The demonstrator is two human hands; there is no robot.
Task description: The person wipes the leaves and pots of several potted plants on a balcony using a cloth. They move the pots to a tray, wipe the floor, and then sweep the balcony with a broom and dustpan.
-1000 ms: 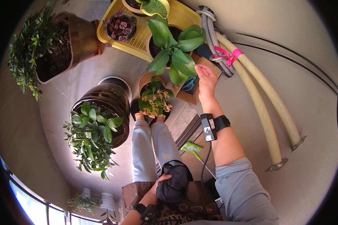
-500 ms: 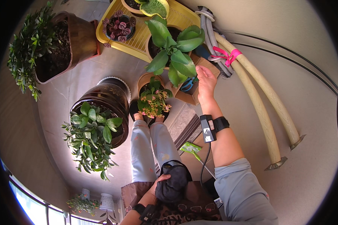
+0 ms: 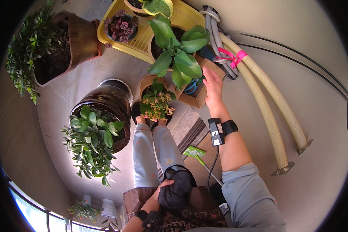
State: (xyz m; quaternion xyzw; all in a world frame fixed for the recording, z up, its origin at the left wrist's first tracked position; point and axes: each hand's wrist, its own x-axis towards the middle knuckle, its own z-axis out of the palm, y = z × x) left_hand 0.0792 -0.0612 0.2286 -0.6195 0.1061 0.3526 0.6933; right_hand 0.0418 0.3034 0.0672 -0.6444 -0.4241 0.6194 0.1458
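My right hand (image 3: 213,87) reaches out to a small brown cardboard box (image 3: 198,100) by the wall and lies flat on its far rim, fingers stretched, gripping nothing that I can see. Blue-handled scissors (image 3: 191,86) lie in the box just left of that hand. A black device (image 3: 216,131) is strapped to the wrist. A broad-leaved green plant (image 3: 178,58) overhangs the box and hides part of it. In my lap, my left hand (image 3: 161,190) curls over a black fabric pouch (image 3: 178,190).
A small flowering plant in a clay pot (image 3: 157,105) stands at my feet. A dark glossy pot with a trailing succulent (image 3: 103,116) is to its left. A yellow tray (image 3: 143,36) holds small pots. Beige hoses (image 3: 266,92) run along the wall. A green-headed tool (image 3: 194,152) lies on the floor.
My right hand has crept slightly along the box toward me. The left hand and pouch have stayed put.
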